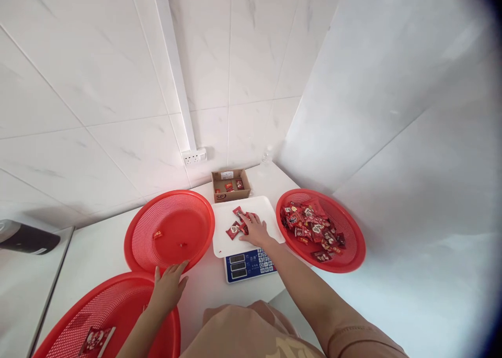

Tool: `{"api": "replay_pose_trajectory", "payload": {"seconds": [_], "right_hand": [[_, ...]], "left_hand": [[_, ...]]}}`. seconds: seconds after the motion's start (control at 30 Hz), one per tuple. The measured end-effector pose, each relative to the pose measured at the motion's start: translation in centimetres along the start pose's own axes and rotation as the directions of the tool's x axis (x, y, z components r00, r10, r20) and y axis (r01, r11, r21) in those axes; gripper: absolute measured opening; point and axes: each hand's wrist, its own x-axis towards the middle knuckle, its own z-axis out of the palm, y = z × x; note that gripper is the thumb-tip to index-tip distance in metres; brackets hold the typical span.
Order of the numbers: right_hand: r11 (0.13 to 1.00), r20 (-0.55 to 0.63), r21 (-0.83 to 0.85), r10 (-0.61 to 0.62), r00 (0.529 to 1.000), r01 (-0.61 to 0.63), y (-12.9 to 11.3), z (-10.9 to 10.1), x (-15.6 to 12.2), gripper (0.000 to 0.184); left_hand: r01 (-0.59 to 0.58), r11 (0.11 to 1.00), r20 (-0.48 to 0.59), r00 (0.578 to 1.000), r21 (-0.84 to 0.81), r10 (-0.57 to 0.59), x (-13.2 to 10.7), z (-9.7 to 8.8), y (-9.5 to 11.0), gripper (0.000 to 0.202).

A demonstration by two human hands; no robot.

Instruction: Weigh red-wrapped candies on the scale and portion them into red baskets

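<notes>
My right hand (pixel 254 231) is over the white weighing pan (pixel 223 249) of a blue digital scale (pixel 246 265). Its fingers are spread on several small red snack packets (pixel 233 230), partly covering them. Whether any packet is pinched is hard to see, but the hand looks open. At the left, my left hand (pixel 168 287) has its fingers apart and holds nothing. It hovers near the front rim of a red mesh basket (pixel 135 227), where small red-orange packets (pixel 157 234) lie. Below that hand is a second red basket (pixel 113 279) with a larger red packet (pixel 95 340).
On the right stands a red basket (pixel 355 264) heaped with red packets (pixel 311 224). Behind the pan is a small cardboard box (pixel 232 195) holding a few packets. A dark bottle (pixel 29 237) lies at far left. A power socket (pixel 194 156) is on the tiled wall.
</notes>
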Motion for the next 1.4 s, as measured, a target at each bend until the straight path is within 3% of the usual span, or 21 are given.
{"api": "replay_pose_trajectory", "payload": {"seconds": [0.13,0.23,0.37,0.47,0.53,0.6,0.63,0.67,0.7,0.73,0.83,0.9,1.0,1.17,1.3,1.4], "right_hand": [[0.996,-0.159,0.01,-0.088,0.983,0.09,1.3,-0.1,-0.4,0.054],[0.995,-0.233,0.055,-0.065,0.97,0.08,2.3,-0.4,-0.6,0.041],[0.909,-0.296,0.416,0.177,0.939,-0.04,2.5,-1.0,-0.2,0.035],[0.809,-0.29,0.582,0.296,0.91,-0.078,0.2,-1.6,0.4,0.029],[0.727,-0.234,0.687,0.253,0.939,-0.025,-2.7,-2.1,0.7,0.032],[0.47,-0.15,0.877,0.064,0.987,0.103,-5.8,-2.8,0.9,0.044],[0.396,-0.138,0.907,-0.039,0.99,0.142,-7.2,-3.1,1.0,0.053],[0.382,-0.136,0.908,-0.118,0.984,0.171,-8.3,-3.4,1.0,0.061],[0.432,-0.138,0.879,-0.177,0.974,0.203,-9.0,-3.6,1.1,0.067],[0.54,-0.134,0.811,-0.204,0.97,0.226,-9.3,-3.7,1.1,0.073],[0.9,-0.059,0.388,-0.19,0.98,0.198,-7.7,-3.0,1.3,0.091],[0.985,0.051,0.125,-0.128,0.99,0.121,-5.7,-1.9,1.3,0.097],[0.994,0.104,-0.014,-0.106,0.989,0.108,-2.9,-0.4,0.9,0.086],[0.981,-0.182,0.012,-0.187,0.965,0.192,-0.8,0.7,-0.3,0.038],[0.954,-0.25,0.299,0.045,0.967,0.033,0.5,0.6,-0.6,0.024],[0.797,-0.184,0.593,0.266,0.946,-0.109,0.3,0.1,-0.5,0.021]], "left_hand": [[-0.002,1.0,-0.001,1.0,0.0,0.002,0.3,0.2,-0.1,0.051],[0.001,1.0,0.0,1.0,0.004,-0.001,0.3,0.3,0.0,0.051],[0.006,1.0,-0.006,1.0,0.009,-0.006,0.3,0.4,0.0,0.052],[0.003,1.0,-0.012,1.0,0.014,-0.002,0.3,0.5,0.0,0.052],[0.003,1.0,-0.013,1.0,0.023,-0.003,0.4,0.5,0.1,0.052],[0.005,0.999,-0.01,1.0,0.036,-0.005,0.4,0.4,0.2,0.052],[0.006,0.999,-0.008,1.0,0.045,-0.006,0.4,0.4,0.4,0.052],[0.008,0.999,-0.004,1.0,0.054,-0.008,0.3,0.3,0.5,0.052],[0.009,0.998,-0.001,1.0,0.062,-0.009,0.3,0.3,0.6,0.052],[0.011,0.998,0.002,1.0,0.068,-0.011,0.3,0.2,0.7,0.053],[0.015,0.997,0.003,1.0,0.08,-0.016,0.1,0.2,0.9,0.053],[0.017,0.996,0.0,1.0,0.082,-0.017,0.0,0.2,0.9,0.053],[0.014,0.997,0.005,1.0,0.081,-0.014,0.0,0.2,0.9,0.053],[0.021,0.996,0.021,1.0,0.09,-0.022,0.1,0.2,1.0,0.054],[0.016,0.995,0.018,1.0,0.095,-0.018,0.3,0.3,1.0,0.053],[0.011,0.995,0.003,1.0,0.102,-0.011,0.3,0.5,0.8,0.053]]}}
